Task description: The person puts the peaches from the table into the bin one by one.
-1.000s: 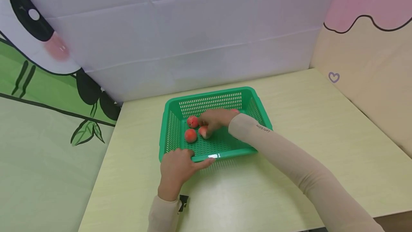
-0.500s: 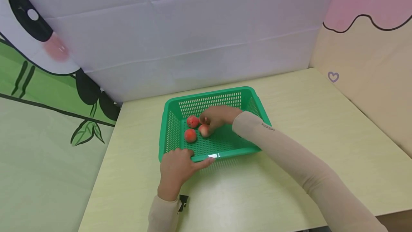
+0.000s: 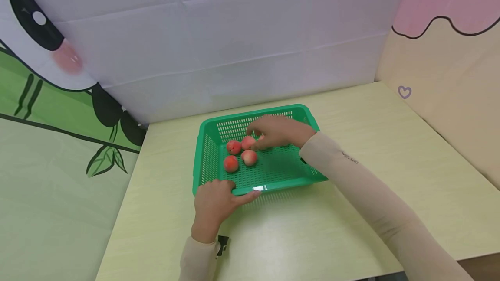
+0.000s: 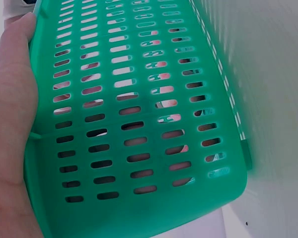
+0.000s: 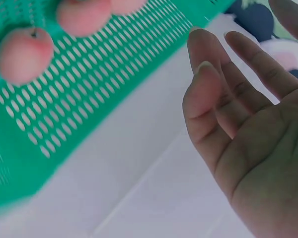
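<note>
A green plastic basket with slotted walls stands on the table. My left hand grips its near rim at the left corner, fingers over the edge and thumb along the outside. In the left wrist view that hand lies along the rim, its fingers mostly hidden. Several reddish peaches lie inside, among them a left peach, a back-left peach and a paler peach. Over the back of the basket hovers my right hand, fingers loosely bent, holding nothing. In the right wrist view, a peach shows clear of that hand.
The pale yellow table spreads around the basket on all sides. Behind rises a white cloth backdrop, with a peach-coloured panel at the right and a green cartoon panel at the left.
My right hand has let go of the paler peach, risen, and moved back and right. Another peach behind it now shows. The left hand and basket stay put.
</note>
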`<state>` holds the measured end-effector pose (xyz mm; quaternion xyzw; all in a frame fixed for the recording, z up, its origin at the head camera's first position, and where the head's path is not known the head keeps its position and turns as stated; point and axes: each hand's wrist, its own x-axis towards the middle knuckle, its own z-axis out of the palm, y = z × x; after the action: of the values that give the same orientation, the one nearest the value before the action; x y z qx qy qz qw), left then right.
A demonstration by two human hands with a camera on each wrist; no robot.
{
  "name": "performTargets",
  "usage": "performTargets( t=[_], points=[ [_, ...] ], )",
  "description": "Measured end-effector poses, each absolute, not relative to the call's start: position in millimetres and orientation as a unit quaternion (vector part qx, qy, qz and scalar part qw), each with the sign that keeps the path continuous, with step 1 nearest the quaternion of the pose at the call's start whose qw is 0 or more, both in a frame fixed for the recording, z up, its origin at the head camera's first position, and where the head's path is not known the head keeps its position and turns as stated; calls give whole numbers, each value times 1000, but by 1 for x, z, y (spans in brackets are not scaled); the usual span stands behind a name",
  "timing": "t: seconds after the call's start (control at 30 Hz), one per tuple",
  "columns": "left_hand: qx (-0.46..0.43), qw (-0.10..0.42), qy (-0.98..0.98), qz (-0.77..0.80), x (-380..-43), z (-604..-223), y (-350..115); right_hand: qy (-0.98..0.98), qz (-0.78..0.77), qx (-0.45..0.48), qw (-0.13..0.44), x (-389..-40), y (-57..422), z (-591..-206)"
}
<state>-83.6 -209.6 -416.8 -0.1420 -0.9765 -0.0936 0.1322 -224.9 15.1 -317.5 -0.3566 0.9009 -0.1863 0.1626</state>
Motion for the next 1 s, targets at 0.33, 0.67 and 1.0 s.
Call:
performTargets(
  t=[0.33, 0.67, 1.0],
  points=[
    [-139, 133, -977, -87, -85, -416, -209, 905, -234, -353, 37, -202, 65, -279],
    [-137, 122, -978, -94, -82, -414, -210, 907, -300, -279, -98, -185, 122, -270],
    [-137, 127, -978, -95, -84, -417, -208, 904, -329, -186, -200, -189, 176, -294]
  ],
)
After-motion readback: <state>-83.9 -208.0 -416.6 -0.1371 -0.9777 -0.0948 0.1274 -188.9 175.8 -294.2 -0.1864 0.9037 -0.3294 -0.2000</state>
